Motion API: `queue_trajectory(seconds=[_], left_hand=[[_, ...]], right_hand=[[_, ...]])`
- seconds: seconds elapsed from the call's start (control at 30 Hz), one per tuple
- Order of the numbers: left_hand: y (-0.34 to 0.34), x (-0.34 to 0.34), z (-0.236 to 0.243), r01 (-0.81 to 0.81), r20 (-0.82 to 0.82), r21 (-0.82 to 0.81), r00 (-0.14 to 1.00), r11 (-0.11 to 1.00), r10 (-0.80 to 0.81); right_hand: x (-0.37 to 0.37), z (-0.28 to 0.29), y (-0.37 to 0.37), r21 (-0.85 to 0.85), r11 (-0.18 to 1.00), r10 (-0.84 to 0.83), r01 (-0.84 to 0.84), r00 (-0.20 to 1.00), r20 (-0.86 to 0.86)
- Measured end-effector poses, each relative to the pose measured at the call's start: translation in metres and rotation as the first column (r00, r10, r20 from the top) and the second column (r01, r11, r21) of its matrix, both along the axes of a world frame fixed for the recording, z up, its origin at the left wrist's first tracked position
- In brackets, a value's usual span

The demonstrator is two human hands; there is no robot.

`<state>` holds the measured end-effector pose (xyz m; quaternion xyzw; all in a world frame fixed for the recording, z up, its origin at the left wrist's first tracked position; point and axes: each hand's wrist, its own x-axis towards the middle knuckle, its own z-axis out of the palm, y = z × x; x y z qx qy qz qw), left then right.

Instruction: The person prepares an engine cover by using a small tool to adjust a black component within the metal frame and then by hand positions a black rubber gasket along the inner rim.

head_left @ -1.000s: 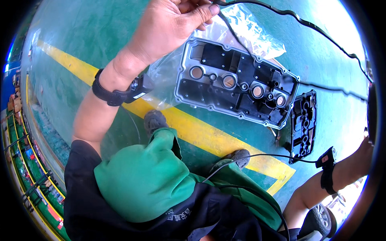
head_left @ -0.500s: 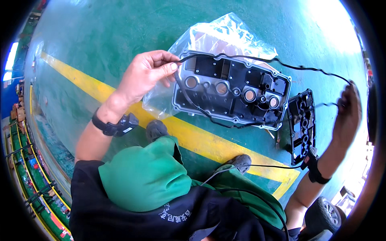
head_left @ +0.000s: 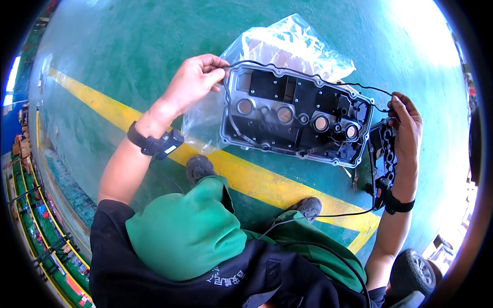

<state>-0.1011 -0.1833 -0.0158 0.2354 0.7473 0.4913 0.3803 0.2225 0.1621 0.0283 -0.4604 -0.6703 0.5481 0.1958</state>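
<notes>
A thin black rubber gasket point(head_left: 377, 89) is stretched between my hands above a valve cover with a silver rim point(head_left: 262, 127). My left hand point(head_left: 197, 79) pinches the gasket just off the cover's upper left corner. My right hand point(head_left: 407, 123) grips the other end beyond the cover's right side. The far strand runs close along the cover's upper edge, while part of the loop sags across its left inside. The cover lies with its hollow side up, showing black panels and several round openings. Beside it, partly hidden behind my right hand and wrist, rests a black cover point(head_left: 381, 159).
Clear plastic wrapping point(head_left: 292, 43) lies under and behind the valve cover on the green floor. A yellow floor line point(head_left: 246, 172) passes between my shoes point(head_left: 200, 168) and the cover. A wheel point(head_left: 415, 272) stands at the lower right. A thin cable point(head_left: 339, 215) leads to my right wrist.
My right hand has moved left and inward, bringing the gasket's right end to the cover's upper right corner. My left hand has risen slightly. The gasket is less widely stretched.
</notes>
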Motion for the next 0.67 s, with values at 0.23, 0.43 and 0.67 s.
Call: queue_trajectory(seconds=[0.23,0.43,0.67], left_hand=[[0.009,-0.012,-0.012,0.008,-0.091,-0.005,0.996,1.0,-0.009],[0.002,-0.007,-0.002,0.066,-0.072,-0.042,0.995,0.997,-0.069],[0.007,-0.002,-0.029,0.012,-0.248,-0.051,0.968,0.999,-0.024]], right_hand=[[0.015,0.003,-0.004,-0.022,0.999,-0.034,0.033,0.999,-0.02],[0.056,0.036,-0.016,-0.228,0.969,0.054,-0.094,0.983,-0.177],[0.039,-0.004,-0.024,-0.039,0.997,0.068,-0.065,0.993,0.095]])
